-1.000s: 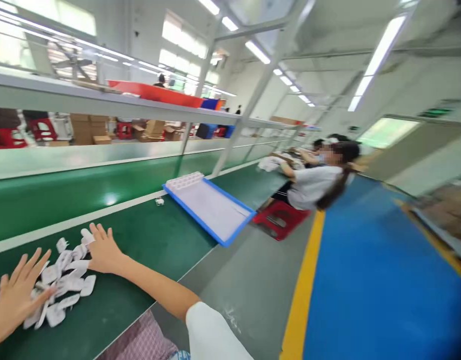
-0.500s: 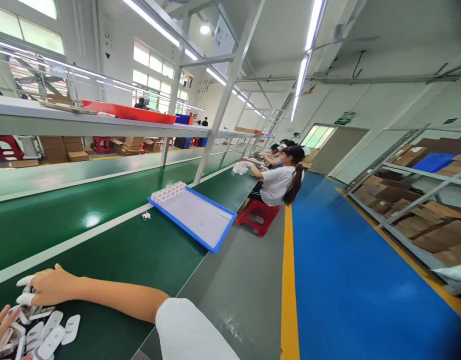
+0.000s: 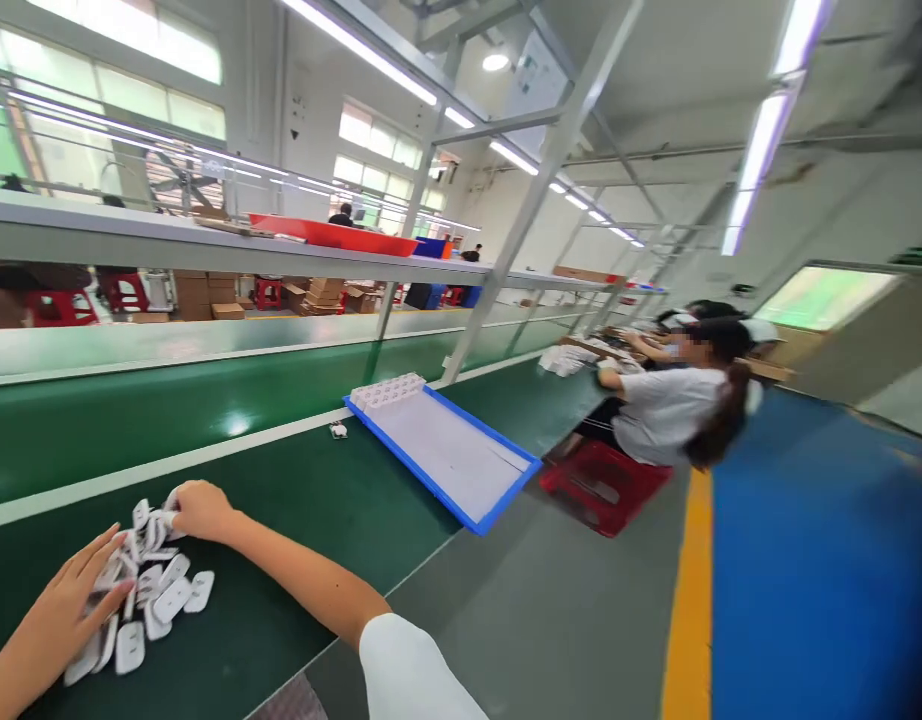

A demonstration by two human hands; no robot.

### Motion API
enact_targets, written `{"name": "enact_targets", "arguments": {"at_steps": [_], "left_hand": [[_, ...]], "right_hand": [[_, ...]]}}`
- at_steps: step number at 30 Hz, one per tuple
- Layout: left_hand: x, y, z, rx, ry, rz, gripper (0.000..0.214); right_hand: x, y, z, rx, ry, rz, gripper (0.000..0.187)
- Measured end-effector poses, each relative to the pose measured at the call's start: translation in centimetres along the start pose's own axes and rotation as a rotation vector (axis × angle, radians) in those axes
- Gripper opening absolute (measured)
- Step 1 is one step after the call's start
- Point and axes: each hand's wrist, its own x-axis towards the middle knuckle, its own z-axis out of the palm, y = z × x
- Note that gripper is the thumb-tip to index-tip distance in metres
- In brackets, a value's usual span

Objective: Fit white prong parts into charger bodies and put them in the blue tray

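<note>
Cupping white plastic pieces [image 3: 172, 598]: your left hand [image 3: 71, 600] splayed open; right hand [image 3: 198, 510] curled, grip hidden. Likely light, stiff, slippery; pinch edges.

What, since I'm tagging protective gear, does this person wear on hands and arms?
No gloves, rings or watch show on the left hand or right hand. The right arm is bare up to a short white sleeve; no left sleeve is in view.

Factory assembly hall, long green conveyor belt [image 3: 168, 425] running toward 1 o'clock, seated workers [image 3: 667, 410] at 3 o'clock, cardboard boxes [image 3: 206, 293] at 10 o'clock, strip lights [image 3: 753, 150] at 1 o'clock
</note>
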Motion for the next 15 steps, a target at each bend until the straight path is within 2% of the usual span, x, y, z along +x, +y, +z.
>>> {"name": "enact_targets", "arguments": {"at_steps": [3, 7, 12, 15], "left_hand": [[0.1, 2.4, -2.7, -0.093, -0.044, -0.066, 0.052], [0.0, 4.7, -5.4, -0.139, 0.005, -0.096, 0.049], [-0.7, 5.2, -6.4, -0.129, 0.006, -0.151, 0.047], [-1.1, 5.2, -6.6, -0.148, 0.010, -0.158, 0.044]], "right_hand": [[-0.1, -0.7, 0.4, -0.015, 0.012, 0.004, 0.023], [0.1, -0.9, 0.9, 0.020, 0.032, -0.006, 0.028], [0.8, -0.5, 1.8, 0.191, 0.058, 0.028, 0.019], [0.9, 0.2, 1.6, 0.362, 0.073, 0.071, 0.009]]}}
